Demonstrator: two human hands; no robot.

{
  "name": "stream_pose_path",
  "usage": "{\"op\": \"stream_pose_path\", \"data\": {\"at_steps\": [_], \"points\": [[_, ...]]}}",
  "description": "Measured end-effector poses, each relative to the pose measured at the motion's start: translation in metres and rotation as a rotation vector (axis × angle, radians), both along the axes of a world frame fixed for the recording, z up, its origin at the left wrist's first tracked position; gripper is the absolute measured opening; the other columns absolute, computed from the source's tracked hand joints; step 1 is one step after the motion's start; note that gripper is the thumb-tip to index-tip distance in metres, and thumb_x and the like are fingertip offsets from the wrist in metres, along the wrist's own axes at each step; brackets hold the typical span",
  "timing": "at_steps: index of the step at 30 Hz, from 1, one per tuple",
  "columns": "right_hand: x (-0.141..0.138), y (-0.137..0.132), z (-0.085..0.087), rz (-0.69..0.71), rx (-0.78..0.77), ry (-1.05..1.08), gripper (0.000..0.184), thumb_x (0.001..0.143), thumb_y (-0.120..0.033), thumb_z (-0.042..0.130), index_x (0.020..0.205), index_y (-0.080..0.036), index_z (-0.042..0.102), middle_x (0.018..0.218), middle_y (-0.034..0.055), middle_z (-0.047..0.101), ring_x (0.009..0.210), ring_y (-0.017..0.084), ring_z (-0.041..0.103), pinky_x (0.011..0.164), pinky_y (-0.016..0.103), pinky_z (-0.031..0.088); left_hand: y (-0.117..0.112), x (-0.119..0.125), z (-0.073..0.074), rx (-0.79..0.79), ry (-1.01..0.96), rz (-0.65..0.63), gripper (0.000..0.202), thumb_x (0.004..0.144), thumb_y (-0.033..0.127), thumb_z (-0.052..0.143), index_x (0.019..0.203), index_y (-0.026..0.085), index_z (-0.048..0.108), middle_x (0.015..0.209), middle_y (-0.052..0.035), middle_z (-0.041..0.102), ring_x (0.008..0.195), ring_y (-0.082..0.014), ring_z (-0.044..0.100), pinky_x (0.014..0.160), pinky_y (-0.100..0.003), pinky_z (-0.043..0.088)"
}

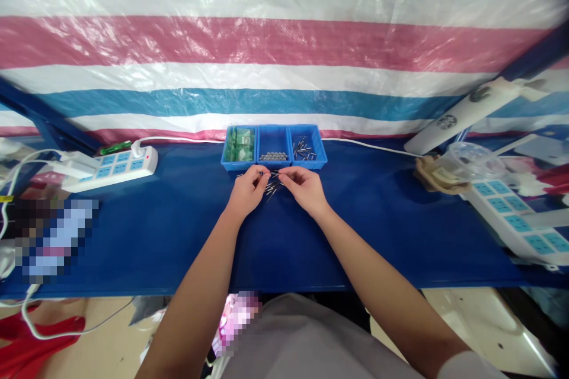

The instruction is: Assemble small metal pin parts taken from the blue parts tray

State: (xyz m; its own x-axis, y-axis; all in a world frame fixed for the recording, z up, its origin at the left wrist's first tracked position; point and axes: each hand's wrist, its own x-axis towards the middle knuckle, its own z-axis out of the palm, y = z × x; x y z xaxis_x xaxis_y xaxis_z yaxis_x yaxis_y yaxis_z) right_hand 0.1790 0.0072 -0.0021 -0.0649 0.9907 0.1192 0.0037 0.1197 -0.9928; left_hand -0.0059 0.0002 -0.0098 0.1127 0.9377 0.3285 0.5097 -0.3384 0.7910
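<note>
1. Far left: a white power strip (146, 167) with blue sockets, lying on the blue tabletop (178, 231).
2. Left bin (237, 166) of three blue bins standing side by side; it contains green pieces (243, 145).
3. Left hand (249, 192), in front of the left bin; fingers curled, thumb brought toward the forefinger. Whether a pin is gripped is too small to tell.
4. Loose metal pins (272, 189), scattered on the tabletop between the hands, on the near side of the bins.
5. Middle bin (272, 136), with shiny round metal pieces (273, 156) gathered at its near end.
6. Right hand (306, 189), its bent fingers and thumb converging at the pins, near the left fingertips; its grip cannot be made out.
7. Right bin (311, 164), containing further thin metal pins (303, 148).
8. Far right: a tilted white bottle (466, 115), well apart from the hands.
</note>
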Motion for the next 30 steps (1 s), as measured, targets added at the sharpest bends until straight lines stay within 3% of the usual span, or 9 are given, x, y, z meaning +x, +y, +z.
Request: {"op": "stream_pose_path", "data": {"at_steps": [18, 24, 30], "points": [[-0.0005, -0.0001, 0.0005, -0.004, 0.013, -0.025, 0.028, 0.077, -0.043, 0.078, 0.093, -0.02, 0.077, 0.087, 0.0056, 0.078, 0.076, 0.02, 0.07, 0.071, 0.034, 0.055, -0.0017, 0.0001, 0.0028, -0.053, -0.009, -0.027, 0.025, 0.101, 0.043, 0.049, 0.103, 0.021, 0.061, 0.059, 0.0055, 0.056, 0.052, -0.0101, 0.051, 0.058, -0.023, 0.04], [-0.0014, -0.0019, 0.0029, 0.004, 0.001, -0.033, 0.031, 0.076, -0.045, 0.078, 0.093, -0.019, 0.077, 0.087, 0.0059, 0.078, 0.075, 0.019, 0.07, 0.07, 0.033, 0.055, -0.0017, -0.0002, 0.0029, -0.052, -0.007, -0.017, 0.031, 0.101, 0.045, 0.047, 0.094, 0.019, 0.063, 0.062, 0.0035, 0.06, 0.056, -0.0103, 0.055, 0.06, -0.023, 0.043], [-0.0006, -0.0004, 0.0009, -0.002, -0.011, 0.004, 0.031, 0.076, -0.047, 0.079, 0.092, -0.02, 0.077, 0.087, 0.0058, 0.078, 0.077, 0.02, 0.071, 0.073, 0.034, 0.056, -0.002, 0.0017, 0.0031, 0.003, -0.046, -0.006, 0.026, 0.097, 0.042, 0.057, 0.11, 0.022, 0.068, 0.061, 0.0047, 0.061, 0.056, -0.0107, 0.056, 0.063, -0.023, 0.046]]}}
